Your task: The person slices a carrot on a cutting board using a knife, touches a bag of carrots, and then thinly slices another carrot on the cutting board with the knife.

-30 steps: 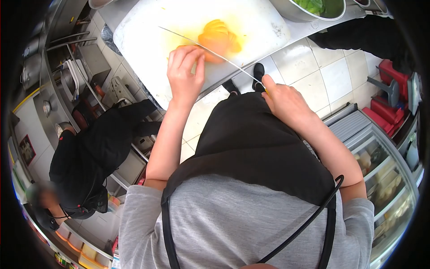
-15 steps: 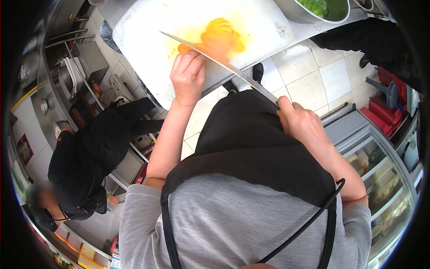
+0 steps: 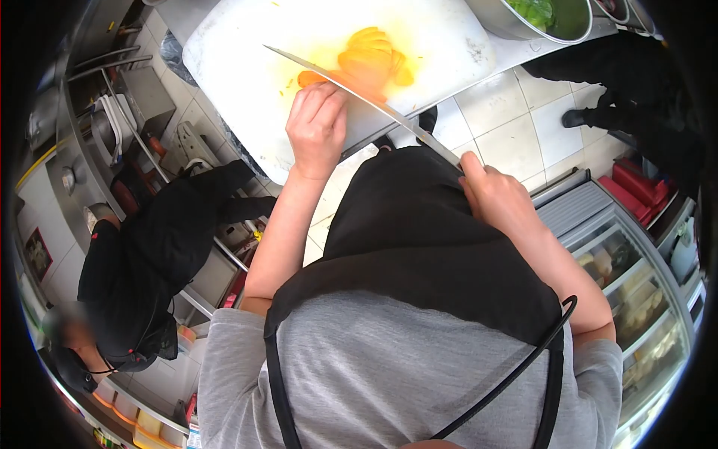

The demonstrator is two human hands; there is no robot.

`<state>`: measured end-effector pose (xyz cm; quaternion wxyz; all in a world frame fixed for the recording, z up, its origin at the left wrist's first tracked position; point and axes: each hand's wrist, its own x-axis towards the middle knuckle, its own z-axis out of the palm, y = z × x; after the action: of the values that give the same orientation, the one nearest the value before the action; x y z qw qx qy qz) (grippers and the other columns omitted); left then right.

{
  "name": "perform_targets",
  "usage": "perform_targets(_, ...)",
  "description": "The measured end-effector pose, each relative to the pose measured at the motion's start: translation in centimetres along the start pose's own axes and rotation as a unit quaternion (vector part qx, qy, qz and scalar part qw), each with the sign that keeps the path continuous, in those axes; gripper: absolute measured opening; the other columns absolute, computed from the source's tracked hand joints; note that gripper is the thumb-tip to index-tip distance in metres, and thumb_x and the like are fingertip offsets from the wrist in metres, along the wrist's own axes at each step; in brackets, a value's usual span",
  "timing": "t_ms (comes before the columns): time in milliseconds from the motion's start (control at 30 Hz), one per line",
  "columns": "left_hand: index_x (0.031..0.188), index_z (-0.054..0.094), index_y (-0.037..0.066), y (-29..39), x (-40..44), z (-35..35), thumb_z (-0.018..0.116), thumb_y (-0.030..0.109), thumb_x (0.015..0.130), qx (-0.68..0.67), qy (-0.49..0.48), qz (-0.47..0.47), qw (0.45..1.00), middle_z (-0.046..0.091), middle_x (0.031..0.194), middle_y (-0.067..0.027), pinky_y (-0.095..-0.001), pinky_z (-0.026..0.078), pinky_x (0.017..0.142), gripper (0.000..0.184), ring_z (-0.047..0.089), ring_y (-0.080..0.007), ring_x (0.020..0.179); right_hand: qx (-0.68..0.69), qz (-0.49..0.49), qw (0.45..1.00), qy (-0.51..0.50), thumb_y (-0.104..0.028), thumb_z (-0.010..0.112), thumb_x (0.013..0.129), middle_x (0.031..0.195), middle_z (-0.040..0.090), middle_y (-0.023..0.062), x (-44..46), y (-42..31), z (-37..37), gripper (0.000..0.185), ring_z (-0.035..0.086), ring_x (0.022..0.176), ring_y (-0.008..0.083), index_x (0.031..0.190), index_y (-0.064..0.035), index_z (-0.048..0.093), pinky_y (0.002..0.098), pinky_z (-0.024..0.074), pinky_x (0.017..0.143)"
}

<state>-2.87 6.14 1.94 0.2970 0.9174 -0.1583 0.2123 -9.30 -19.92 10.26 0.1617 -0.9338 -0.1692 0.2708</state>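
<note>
Slanting across the board (image 3: pixel 239 105), the knife (image 3: pixel 378 104) points forward-left.

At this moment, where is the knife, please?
In the head view, the knife is at upper centre, held in the right hand, its blade slanting across the orange pieces beside the left hand.

No text, label, brand, number or sign can be read in this view.

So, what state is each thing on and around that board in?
Board: flat, stained yellow-orange
Orange-coloured slices: cut, overlapping
Knife: blade bare, slanting over the board
Left hand: curled beside the knife
Right hand: closed on the knife
Bowl: uncovered, holding greens
</note>
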Motion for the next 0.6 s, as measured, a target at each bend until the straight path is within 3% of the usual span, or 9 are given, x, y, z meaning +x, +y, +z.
perform_targets(233, 0.085, 0.068, 0.002, 0.3, -0.1, 0.1, 0.072, -0.004, 0.073, -0.023, 0.019, -0.007, 1.000, 0.067, 0.086, -0.0094, -0.0330, 0.051, 0.074, 0.014, 0.064, -0.0253, 0.083, 0.023, -0.018, 1.000, -0.010, 0.003, 0.049, 0.083, 0.065, 0.062, 0.0214, 4.8, -0.1, 1.3, 0.017, 0.064, 0.064, 0.0396, 0.098, -0.0013, 0.040, 0.0487, 0.0519, 0.056)
perform_targets(433, 0.093, 0.069, 0.002, 0.9, 1.8, -1.0, 0.056, -0.016, 0.072, -0.019, 0.004, -0.033, 0.999, 0.063, 0.101, -0.0111, -0.0360, 0.048, 0.083, 0.030, 0.058, -0.0288, 0.091, 0.055, -0.018, 0.998, 0.008, -0.004, 0.047, 0.090, 0.065, 0.061, 0.0229, 4.7, 0.3, 1.5, 0.011, 0.063, 0.064, 0.0418, 0.097, -0.0011, 0.039, 0.0510, 0.0513, 0.057)
perform_targets(500, 0.094, 0.068, 0.002, 1.1, 2.9, -0.7, 0.048, -0.018, 0.069, 0.099, -0.087, 0.004, 0.991, 0.061, 0.108, -0.0121, -0.0367, 0.046, 0.087, 0.038, 0.055, -0.0305, 0.095, 0.059, -0.018, 0.998, 0.005, -0.006, 0.049, 0.091, 0.066, 0.062, 0.0235, 4.8, 0.3, 1.4, 0.013, 0.063, 0.066, 0.0421, 0.097, -0.0013, 0.039, 0.0512, 0.0511, 0.058)
perform_targets(533, 0.094, 0.068, 0.002, 1.2, 3.1, -0.7, 0.048, -0.018, 0.069, 0.099, -0.088, 0.005, 0.991, 0.061, 0.108, -0.0121, -0.0367, 0.046, 0.087, 0.038, 0.055, -0.0305, 0.095, 0.063, -0.017, 0.998, 0.002, -0.008, 0.050, 0.091, 0.068, 0.062, 0.0242, 4.8, 0.3, 1.3, 0.015, 0.063, 0.067, 0.0424, 0.098, -0.0015, 0.039, 0.0514, 0.0508, 0.059)
perform_targets(600, 0.094, 0.068, 0.003, 1.4, 3.4, -0.5, 0.056, -0.015, 0.072, 0.033, -0.003, -0.031, 0.999, 0.063, 0.103, -0.0111, -0.0358, 0.047, 0.083, 0.030, 0.057, -0.0287, 0.092, 0.078, 0.001, 0.997, -0.023, -0.010, 0.055, 0.090, 0.072, 0.062, 0.0241, 4.7, 0.3, 0.4, 0.021, 0.062, 0.072, 0.0443, 0.100, -0.0021, 0.038, 0.0522, 0.0488, 0.062)
